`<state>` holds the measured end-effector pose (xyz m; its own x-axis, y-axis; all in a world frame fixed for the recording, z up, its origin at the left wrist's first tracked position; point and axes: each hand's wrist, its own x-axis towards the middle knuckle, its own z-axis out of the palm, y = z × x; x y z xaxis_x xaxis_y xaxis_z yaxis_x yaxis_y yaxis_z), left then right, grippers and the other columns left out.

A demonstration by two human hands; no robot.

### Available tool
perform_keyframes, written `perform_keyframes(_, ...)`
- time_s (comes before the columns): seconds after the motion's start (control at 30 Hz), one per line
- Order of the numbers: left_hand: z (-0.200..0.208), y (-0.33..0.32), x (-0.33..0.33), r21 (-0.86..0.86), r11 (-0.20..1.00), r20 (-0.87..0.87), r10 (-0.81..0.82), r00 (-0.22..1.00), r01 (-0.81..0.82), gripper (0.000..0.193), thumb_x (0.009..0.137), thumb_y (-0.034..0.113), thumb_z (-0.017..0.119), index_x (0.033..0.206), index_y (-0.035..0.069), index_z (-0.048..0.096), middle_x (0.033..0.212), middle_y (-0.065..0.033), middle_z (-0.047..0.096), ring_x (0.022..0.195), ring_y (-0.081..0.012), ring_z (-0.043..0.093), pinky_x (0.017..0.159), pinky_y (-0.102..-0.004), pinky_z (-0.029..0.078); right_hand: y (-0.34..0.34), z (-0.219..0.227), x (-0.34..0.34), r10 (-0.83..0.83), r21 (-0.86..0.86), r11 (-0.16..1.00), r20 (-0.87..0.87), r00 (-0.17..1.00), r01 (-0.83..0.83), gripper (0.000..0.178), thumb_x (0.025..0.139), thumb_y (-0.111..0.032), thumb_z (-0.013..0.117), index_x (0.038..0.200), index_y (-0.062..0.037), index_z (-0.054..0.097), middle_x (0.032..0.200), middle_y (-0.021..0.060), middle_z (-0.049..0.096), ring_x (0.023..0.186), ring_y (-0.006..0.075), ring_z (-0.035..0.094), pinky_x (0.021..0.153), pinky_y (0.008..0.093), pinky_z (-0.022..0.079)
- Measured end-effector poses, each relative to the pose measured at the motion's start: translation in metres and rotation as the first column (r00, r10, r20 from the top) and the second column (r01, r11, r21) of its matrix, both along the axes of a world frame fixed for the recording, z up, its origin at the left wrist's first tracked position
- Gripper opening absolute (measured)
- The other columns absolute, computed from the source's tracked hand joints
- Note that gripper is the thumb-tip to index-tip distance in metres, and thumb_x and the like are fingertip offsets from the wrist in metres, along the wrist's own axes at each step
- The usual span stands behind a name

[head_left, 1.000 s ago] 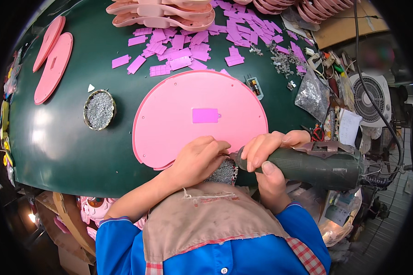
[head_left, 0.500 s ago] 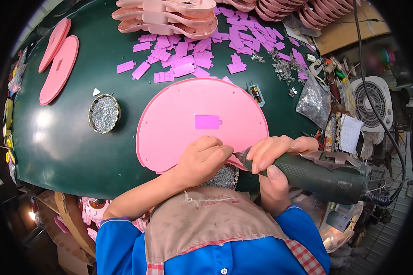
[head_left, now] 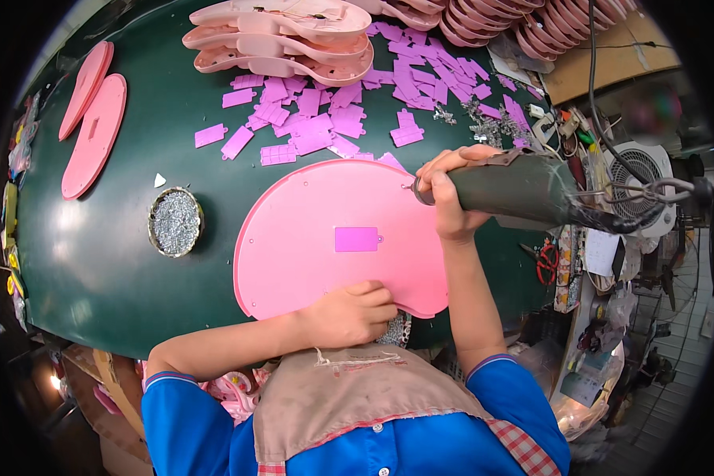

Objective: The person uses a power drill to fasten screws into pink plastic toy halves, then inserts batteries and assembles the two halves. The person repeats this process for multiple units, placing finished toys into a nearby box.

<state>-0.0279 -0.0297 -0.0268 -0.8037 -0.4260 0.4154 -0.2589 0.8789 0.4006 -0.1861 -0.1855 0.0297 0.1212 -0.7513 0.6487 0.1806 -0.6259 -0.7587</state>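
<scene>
Head view: the left forearm entered from lower left and ran nearly level across the picture, elbow bent. The left hand (head_left: 349,312) lay at the near edge of the pink panel (head_left: 293,230), knuckles up, fingers curled inward; whether they pinched anything could not be told. Just below it, partly hidden, was a near bowl (head_left: 407,329) of small grey metal pieces.

The right forearm rose steeply from lower right. The right hand (head_left: 454,192) was wrapped around the nose end of a dark green power driver (head_left: 523,190), thumb on the near side, fingers closed over the far side. Driver nose pointed left; its tip was at the panel's far right edge, contact not discernible.

The panel lay flat on the bench (head_left: 119,278), a purple plate (head_left: 356,239) at its middle.
</scene>
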Motion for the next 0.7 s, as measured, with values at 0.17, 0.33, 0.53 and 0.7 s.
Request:
perform_keyframes(0.17, 0.01, -0.008, -0.001, 0.362, 0.93, -0.158, 0.136, 0.978, -0.071, 0.01, 0.082, 0.019, 0.07, 0.085, 0.01, 0.072, 0.093, -0.0054, 0.061, 0.095, -0.0251, 0.057, 0.09, -0.0411, 0.048, -0.004, -0.005, 0.003, -0.012, 0.072, 0.997, 0.013, 1.0, 0.011, 0.027, 0.085, 0.004, 0.062, 0.108, 0.0023, 0.048, 0.072, 0.0061, 0.061, 0.06, 0.0142, 0.059, 0.064, 0.0288, 0.053)
perform_keyframes(0.33, 0.013, -0.05, 0.0, 0.446, 0.81, -0.251, 0.522, 0.815, -0.381, 0.013, 0.083, 0.009, 0.077, 0.095, 0.005, 0.073, 0.085, -0.0075, 0.059, 0.081, -0.0274, 0.058, 0.073, -0.0404, 0.05, 0.034, 0.024, -0.016, -0.02, 0.167, 0.986, 0.272, 0.962, -0.026, 0.044, 0.082, 0.006, 0.06, 0.12, -0.0022, 0.041, 0.073, 0.0096, 0.06, 0.058, 0.019, 0.059, 0.066, 0.0366, 0.056)
perform_keyframes(0.53, 0.036, -0.066, -0.009, 0.206, 0.922, -0.36, 0.384, 0.85, -0.329, 0.022, 0.074, 0.004, 0.081, 0.094, 0.002, 0.072, 0.078, -0.0067, 0.058, 0.071, -0.025, 0.057, 0.062, -0.0376, 0.047, 0.091, 0.07, -0.038, 0.134, 0.194, 0.964, 0.23, 0.964, -0.18, 0.052, 0.09, -0.008, 0.07, 0.125, -0.0125, 0.033, 0.076, 0.0115, 0.062, 0.066, 0.0219, 0.061, 0.071, 0.0441, 0.057)
perform_keyframes(0.7, 0.031, -0.054, -0.03, 0.154, 0.934, -0.396, 0.356, 0.846, -0.321, 0.024, 0.068, 0.008, 0.084, 0.087, 0.004, 0.07, 0.075, -0.006, 0.055, 0.071, -0.0245, 0.055, 0.061, -0.0374, 0.047, 0.112, 0.064, -0.05, 0.068, 0.204, 0.973, 0.181, 0.981, -0.104, 0.05, 0.09, -0.006, 0.067, 0.123, -0.0131, 0.031, 0.078, 0.0118, 0.063, 0.067, 0.0228, 0.062, 0.072, 0.0445, 0.057)
